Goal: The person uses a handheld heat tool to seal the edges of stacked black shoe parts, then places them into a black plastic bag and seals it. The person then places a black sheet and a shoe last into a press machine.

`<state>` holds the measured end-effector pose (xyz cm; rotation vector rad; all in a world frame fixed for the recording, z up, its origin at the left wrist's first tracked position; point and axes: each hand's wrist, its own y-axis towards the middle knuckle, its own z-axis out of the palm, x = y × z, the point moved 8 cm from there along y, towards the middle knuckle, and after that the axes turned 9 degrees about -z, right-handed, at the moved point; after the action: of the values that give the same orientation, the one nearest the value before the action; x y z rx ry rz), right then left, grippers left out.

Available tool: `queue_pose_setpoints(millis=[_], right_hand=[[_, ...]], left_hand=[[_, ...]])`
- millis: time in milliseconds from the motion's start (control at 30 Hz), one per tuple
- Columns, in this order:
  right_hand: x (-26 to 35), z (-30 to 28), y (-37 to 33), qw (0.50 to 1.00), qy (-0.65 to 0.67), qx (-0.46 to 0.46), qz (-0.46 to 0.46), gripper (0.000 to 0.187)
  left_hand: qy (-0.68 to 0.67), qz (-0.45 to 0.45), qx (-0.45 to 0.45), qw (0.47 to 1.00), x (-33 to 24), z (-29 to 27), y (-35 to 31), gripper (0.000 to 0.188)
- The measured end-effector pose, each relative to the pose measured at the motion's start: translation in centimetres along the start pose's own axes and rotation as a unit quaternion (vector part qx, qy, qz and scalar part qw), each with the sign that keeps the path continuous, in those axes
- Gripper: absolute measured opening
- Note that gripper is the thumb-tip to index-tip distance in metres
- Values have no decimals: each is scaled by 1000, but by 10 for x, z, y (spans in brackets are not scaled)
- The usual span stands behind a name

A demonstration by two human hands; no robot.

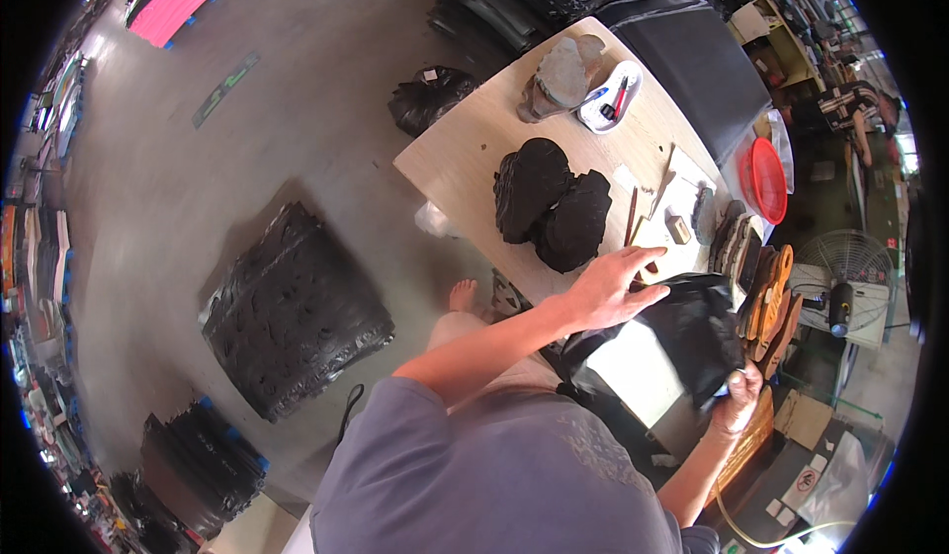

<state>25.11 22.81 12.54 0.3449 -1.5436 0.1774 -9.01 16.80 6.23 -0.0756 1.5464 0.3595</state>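
My right hand is closed on the lower right edge of a glossy black plastic sheet, possibly a bag. The sheet hangs crumpled over the table's near right corner. My left hand reaches over the table at the sheet's left side, thumb and fingers apart, with nothing visible in it. Below the sheet a bright white panel shows in front of my body. Beyond my left hand lie two stacks of black sole-shaped pieces, one stack partly against the other.
On the wooden table are a grey stone-like lump and a white tray with pens. Sole-shaped templates line its right edge. Further right stand a red basin and a fan. A black sheet stack lies on the floor.
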Motion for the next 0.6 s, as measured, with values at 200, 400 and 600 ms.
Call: queue_pose_setpoints(millis=[200, 400, 600], right_hand=[[43, 30, -6, 991, -121, -50, -38, 33], [33, 104, -16, 897, -439, 9, -53, 22], [8, 122, -18, 966, -256, 32, 0, 17]], left_hand=[[-21, 61, -4, 998, -36, 24, -17, 40], [-227, -166, 226, 933, -20, 93, -39, 29], [-305, -213, 196, 908, 9, 100, -45, 19]])
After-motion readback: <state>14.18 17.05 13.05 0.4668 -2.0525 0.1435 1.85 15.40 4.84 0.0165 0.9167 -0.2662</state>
